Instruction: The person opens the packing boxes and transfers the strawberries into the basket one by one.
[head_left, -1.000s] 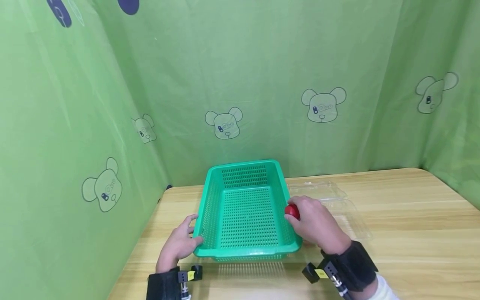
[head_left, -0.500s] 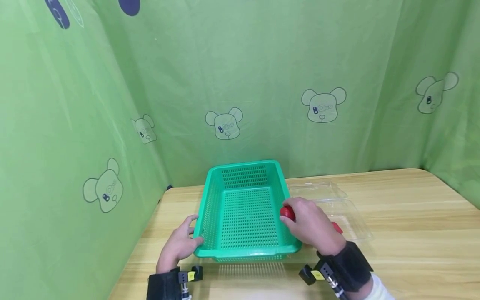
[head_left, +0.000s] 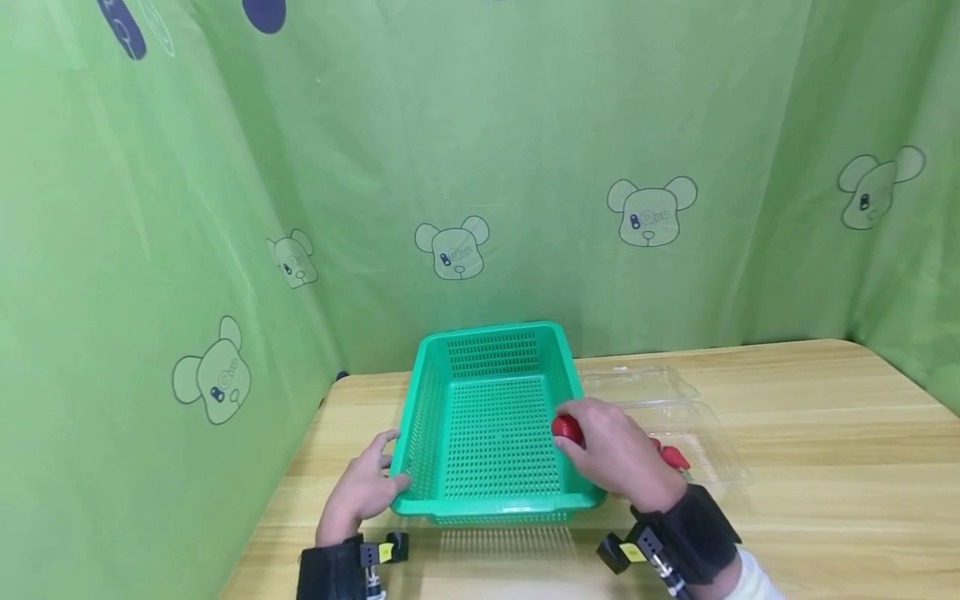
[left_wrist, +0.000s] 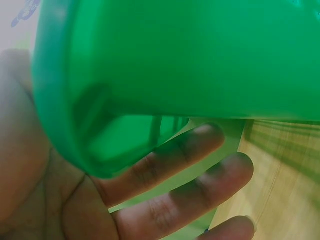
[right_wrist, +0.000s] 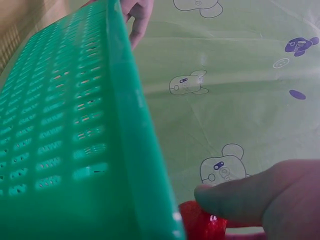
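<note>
My right hand pinches a red strawberry between thumb and fingers, just over the right rim of a green plastic basket. In the right wrist view, the thumb presses on the glossy strawberry close by the rim. My left hand holds the basket's near left corner, its thumb over the rim and the fingers outside. Those fingers reach out below the corner in the left wrist view. Nothing lies on the basket's slotted floor.
Right of the basket, an unfolded clear plastic clamshell box lies on the wooden table. Several red strawberries sit in its near half, partly behind my right wrist. A green patterned curtain hangs behind and at both sides.
My right hand has moved a little left with the strawberry, from the basket's right edge to over its inside. More strawberries in the box have come into view. The left hand keeps its place.
</note>
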